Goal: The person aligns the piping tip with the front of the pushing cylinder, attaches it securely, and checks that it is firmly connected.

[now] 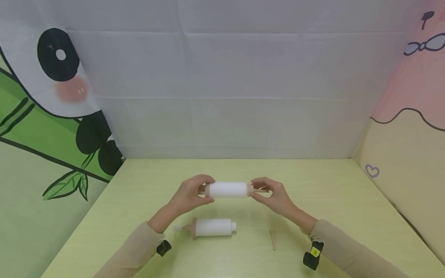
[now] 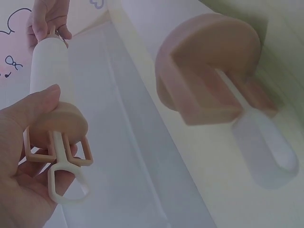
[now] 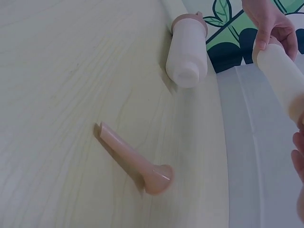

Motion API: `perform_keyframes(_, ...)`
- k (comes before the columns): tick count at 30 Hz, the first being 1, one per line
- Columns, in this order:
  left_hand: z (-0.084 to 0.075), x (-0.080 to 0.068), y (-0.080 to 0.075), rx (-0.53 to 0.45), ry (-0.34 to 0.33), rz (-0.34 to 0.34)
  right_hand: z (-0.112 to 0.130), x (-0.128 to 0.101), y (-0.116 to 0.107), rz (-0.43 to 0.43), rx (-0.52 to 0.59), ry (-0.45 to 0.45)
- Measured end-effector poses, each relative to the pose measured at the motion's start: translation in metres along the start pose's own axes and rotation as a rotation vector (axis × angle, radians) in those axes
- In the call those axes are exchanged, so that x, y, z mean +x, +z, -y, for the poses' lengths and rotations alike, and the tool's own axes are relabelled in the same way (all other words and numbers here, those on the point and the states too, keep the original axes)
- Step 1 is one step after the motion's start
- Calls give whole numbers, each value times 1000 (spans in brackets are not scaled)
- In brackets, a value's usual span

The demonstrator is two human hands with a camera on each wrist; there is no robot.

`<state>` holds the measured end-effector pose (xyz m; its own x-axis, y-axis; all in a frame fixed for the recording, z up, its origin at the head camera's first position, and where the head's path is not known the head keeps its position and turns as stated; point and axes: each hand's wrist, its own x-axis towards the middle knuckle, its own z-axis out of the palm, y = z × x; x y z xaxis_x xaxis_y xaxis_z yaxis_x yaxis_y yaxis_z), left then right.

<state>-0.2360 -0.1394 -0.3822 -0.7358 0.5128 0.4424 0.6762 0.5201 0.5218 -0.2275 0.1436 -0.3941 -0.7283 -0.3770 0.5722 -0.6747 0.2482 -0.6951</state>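
Observation:
Above the table, both hands hold a white syringe-like sausage stuffer (image 1: 228,190) level. My left hand (image 1: 191,194) grips its pinkish-beige cap end; in the left wrist view the thumb lies over the edge of the cap (image 2: 71,122), and the white pull loop (image 2: 53,184) sticks out below the square side handles. At the other end, my right hand (image 1: 274,197) pinches the beige collar, with a thin nozzle (image 1: 260,190) showing between the fingers. Only the edge of that hand appears in the right wrist view, so its exact grip is partly hidden.
A second stuffer (image 1: 213,227) lies on the table (image 1: 156,170) nearer the body, its pull loop pointing left. To its right lies a loose beige nozzle (image 3: 135,159) with a flared base. Printed cloth walls (image 1: 226,96) stand behind and at both sides.

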Motion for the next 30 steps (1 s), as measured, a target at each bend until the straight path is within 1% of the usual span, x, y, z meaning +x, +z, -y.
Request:
perform_keyframes(3,0,0,1,-14,-8,-1,-3,0,1,-9,-14,-25)
perform_keyframes(5,0,0,0,-19,-14,-2,-7,-1,2,-19,-32,-60)
perform_keyframes(9,0,1,0,-27,-20,-3,-25,-2,5,-33,-89,-161)
perform_keyframes(11,0,0,1,-27,-20,-4,-35,-2,6,-26,-126,-222)
perform_keyframes(13,1,0,1,-28,-21,-4,-40,-3,5,-11,-152,-277)
perform_keyframes(17,1,-1,1,-30,-20,-6,-43,-2,4,16,-160,-338)
perform_keyframes(23,0,-1,1,-37,-17,-10,-43,-1,2,24,-150,-360)
perform_keyframes(27,0,-1,3,-46,-21,-11,-39,-1,1,10,-159,-338)
perform_keyframes(30,-1,0,3,-55,-24,-15,-26,1,0,5,-152,-301)
